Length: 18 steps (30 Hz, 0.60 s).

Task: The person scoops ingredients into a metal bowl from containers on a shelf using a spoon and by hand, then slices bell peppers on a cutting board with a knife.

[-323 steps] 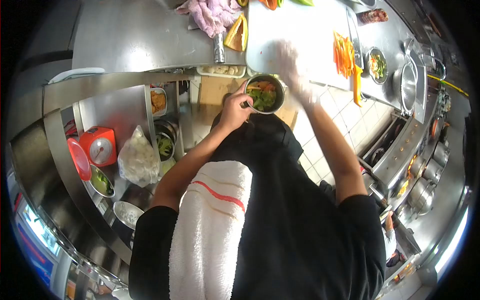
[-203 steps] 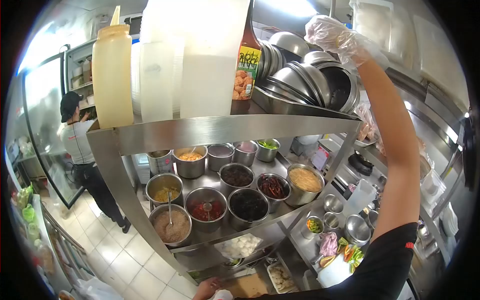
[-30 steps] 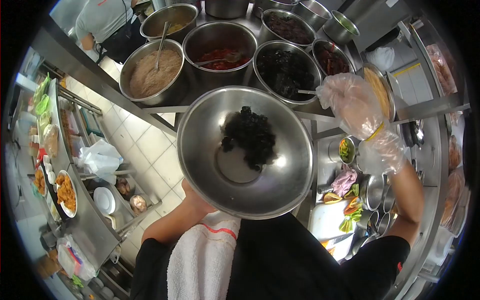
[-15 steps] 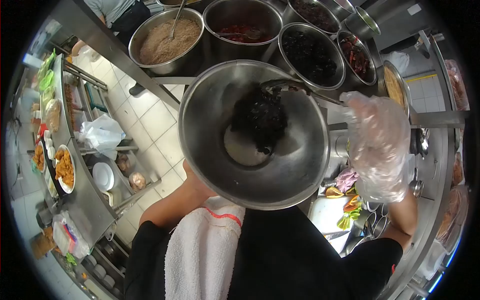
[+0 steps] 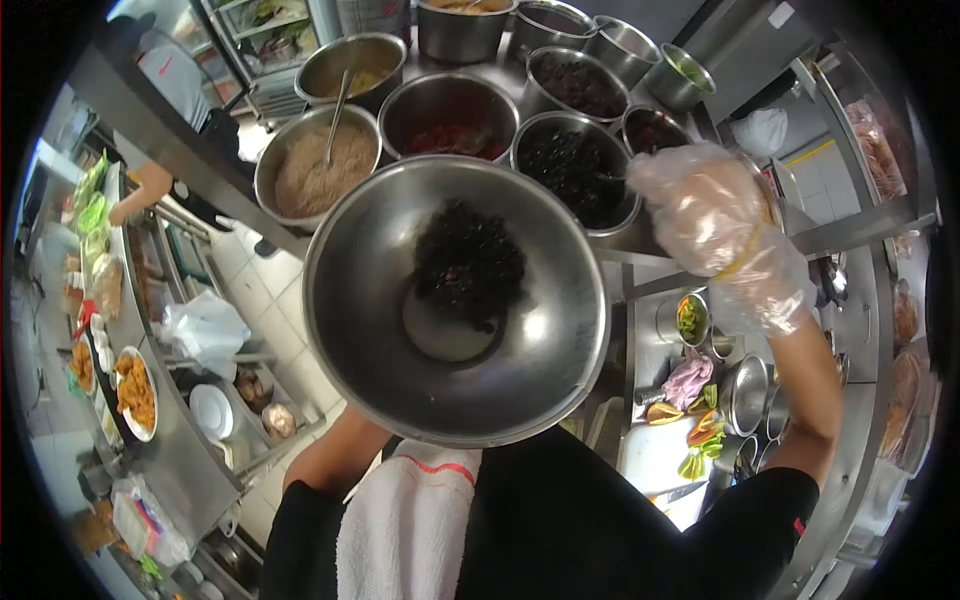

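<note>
A large metal mixing bowl is tilted toward me, with a mound of shiny black food in it. My left hand grips the bowl at its near left side; its fingers are hidden beneath. A white towel with a red stripe hangs beside that wrist. My right hand, in a clear plastic glove with a yellow band, is closed around the handle of a spoon. The spoon's other end rests in a metal pot of similar black food.
Several metal pots of ingredients stand on the shelf ahead, including brown powder with a spoon. A metal rail crosses at right. Below it lie a white cutting board and cut peppers. Another person stands at far left.
My right hand has swung the spoon out of the bowl and over to the pot of black food. The bowl has shifted left and a little lower in view, and more pots show behind.
</note>
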### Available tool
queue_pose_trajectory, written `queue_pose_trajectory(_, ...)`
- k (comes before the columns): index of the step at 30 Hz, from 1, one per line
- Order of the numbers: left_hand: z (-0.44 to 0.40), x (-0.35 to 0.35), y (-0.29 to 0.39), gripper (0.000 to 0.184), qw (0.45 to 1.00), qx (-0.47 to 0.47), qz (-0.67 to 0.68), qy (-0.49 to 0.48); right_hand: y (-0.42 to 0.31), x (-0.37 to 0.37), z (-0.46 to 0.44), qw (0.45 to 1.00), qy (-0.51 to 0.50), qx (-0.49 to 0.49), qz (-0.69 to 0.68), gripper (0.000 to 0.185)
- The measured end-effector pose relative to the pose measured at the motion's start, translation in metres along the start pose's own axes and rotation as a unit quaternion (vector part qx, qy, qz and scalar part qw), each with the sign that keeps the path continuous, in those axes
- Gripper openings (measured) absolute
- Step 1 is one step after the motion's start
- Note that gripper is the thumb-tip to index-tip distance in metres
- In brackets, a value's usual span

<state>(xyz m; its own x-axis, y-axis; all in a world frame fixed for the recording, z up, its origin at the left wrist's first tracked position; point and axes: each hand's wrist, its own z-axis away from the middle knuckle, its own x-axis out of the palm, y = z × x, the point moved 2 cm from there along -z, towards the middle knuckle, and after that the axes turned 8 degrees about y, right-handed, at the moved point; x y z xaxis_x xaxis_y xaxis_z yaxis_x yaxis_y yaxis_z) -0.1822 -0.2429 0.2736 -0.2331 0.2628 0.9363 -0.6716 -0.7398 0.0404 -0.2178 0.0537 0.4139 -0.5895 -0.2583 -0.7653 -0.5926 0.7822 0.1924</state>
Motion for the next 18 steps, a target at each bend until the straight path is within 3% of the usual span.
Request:
queue_pose_trajectory(2, -0.001, 0.001, 0.005, 0.05, 1.0, 0.006, -0.009, -0.012, -0.022, -0.016, -0.044, 0.984, -0.167, -0.014, 0.066, 0.017)
queue_pose_trajectory(3, -0.001, 0.0, 0.007, 0.051, 1.0, 0.008, -0.013, -0.016, -0.018, -0.015, -0.045, 0.984, -0.164, -0.013, 0.07, 0.017)
queue_pose_trajectory(5, -0.002, 0.001, 0.012, 0.051, 0.999, 0.015, -0.022, -0.028, 0.0, -0.001, -0.052, 0.959, -0.256, -0.016, 0.118, 0.016)
queue_pose_trajectory(6, -0.001, 0.0, 0.014, 0.051, 0.999, 0.019, -0.026, -0.033, 0.009, 0.0, -0.065, 0.96, -0.252, -0.018, 0.12, 0.016)
queue_pose_trajectory(8, 0.001, 0.001, 0.017, 0.052, 0.998, 0.027, -0.028, -0.042, 0.023, 0.002, -0.095, 0.965, -0.174, -0.133, 0.144, 0.017)
queue_pose_trajectory(10, 0.001, 0.001, 0.019, 0.052, 0.998, 0.033, -0.027, -0.05, 0.054, 0.031, -0.117, 0.986, -0.106, 0.128, 0.031, 0.026)
queue_pose_trajectory(11, 0.002, 0.001, 0.02, 0.052, 0.997, 0.041, -0.029, -0.052, 0.034, 0.026, -0.136, 0.986, -0.11, 0.124, 0.021, 0.026)
queue_pose_trajectory(13, 0.008, -0.002, 0.025, 0.053, 0.997, 0.055, -0.028, -0.048, -0.014, 0.009, -0.174, 0.864, -0.41, 0.279, -0.086, 0.021)
queue_pose_trajectory(14, 0.01, -0.002, 0.027, 0.053, 0.996, 0.063, -0.026, -0.051, -0.019, 0.014, -0.177, 0.866, -0.41, 0.271, -0.091, 0.021)
queue_pose_trajectory(16, 0.011, -0.003, 0.03, 0.054, 0.996, 0.07, -0.025, -0.054, -0.021, 0.024, -0.176, 0.851, -0.316, 0.407, -0.101, 0.022)
queue_pose_trajectory(17, 0.012, -0.003, 0.031, 0.054, 0.996, 0.073, -0.024, -0.055, 0.021, 0.065, -0.166, 0.907, -0.362, 0.209, -0.053, 0.022)
queue_pose_trajectory(18, 0.013, -0.004, 0.031, 0.054, 0.995, 0.075, -0.022, -0.055, 0.01, 0.056, -0.173, 0.907, -0.363, 0.205, -0.054, 0.022)
